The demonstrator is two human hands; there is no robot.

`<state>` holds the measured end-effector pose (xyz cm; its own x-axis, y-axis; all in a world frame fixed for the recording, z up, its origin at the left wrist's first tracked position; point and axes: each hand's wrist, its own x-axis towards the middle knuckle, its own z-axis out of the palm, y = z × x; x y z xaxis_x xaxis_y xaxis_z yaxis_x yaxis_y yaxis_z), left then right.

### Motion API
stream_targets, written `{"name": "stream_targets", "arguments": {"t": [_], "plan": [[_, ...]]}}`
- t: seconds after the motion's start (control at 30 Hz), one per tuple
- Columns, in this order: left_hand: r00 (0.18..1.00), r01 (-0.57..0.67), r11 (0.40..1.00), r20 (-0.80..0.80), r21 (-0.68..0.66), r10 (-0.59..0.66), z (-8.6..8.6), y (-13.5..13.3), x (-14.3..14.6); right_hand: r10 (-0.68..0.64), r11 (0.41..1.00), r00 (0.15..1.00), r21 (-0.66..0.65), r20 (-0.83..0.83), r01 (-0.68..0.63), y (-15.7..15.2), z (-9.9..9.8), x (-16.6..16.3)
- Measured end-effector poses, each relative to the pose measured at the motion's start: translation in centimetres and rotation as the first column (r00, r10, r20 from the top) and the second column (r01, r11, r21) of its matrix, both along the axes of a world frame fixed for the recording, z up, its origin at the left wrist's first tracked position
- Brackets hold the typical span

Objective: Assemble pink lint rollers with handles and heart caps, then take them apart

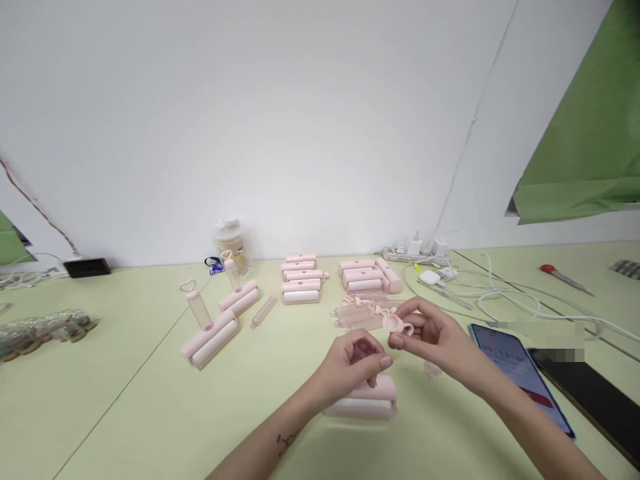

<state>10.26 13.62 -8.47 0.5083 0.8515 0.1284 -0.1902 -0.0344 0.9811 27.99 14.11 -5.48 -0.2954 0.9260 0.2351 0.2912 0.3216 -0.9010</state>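
My left hand [350,363] is wrapped round a translucent pink tube [363,348], whose open end shows above the fingers. Between thumb and fingertips, my right hand [430,333] pinches a pale pink cap with a loop [393,323]. Cap and tube are close but apart. Under my left hand lies a pink lint roller [367,407] with a white roll, partly covered by the hand. Several clear pink tubes and looped caps [357,313] lie in a pile just behind my hands.
More pink lint rollers stand in two groups [301,283] [367,275] near the wall. Left of them, two rollers with upright handles [200,310] flank a loose tube [264,312]. A phone [520,373], white cables [493,293] and red-handled scissors [565,277] are on the right.
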Motion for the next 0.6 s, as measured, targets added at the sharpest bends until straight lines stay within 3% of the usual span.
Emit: {"name": "stream_targets", "arguments": {"t": [0.13,0.3,0.6], "plan": [[0.993,0.026,0.999,0.117,0.035,-0.029,-0.5,0.1,0.1,0.058,0.991,0.963,0.103,0.263,-0.088,-0.7,3.2,-1.2],[0.965,0.0,1.0,0.261,0.031,-0.008,-1.4,0.2,0.8,0.106,0.961,0.813,0.15,0.572,-0.231,-1.1,5.8,-2.0],[0.931,-0.041,0.987,0.352,-0.154,0.094,-1.4,-0.2,1.7,0.305,0.921,0.661,-0.035,0.686,-0.389,-0.1,8.5,-3.0]]}}
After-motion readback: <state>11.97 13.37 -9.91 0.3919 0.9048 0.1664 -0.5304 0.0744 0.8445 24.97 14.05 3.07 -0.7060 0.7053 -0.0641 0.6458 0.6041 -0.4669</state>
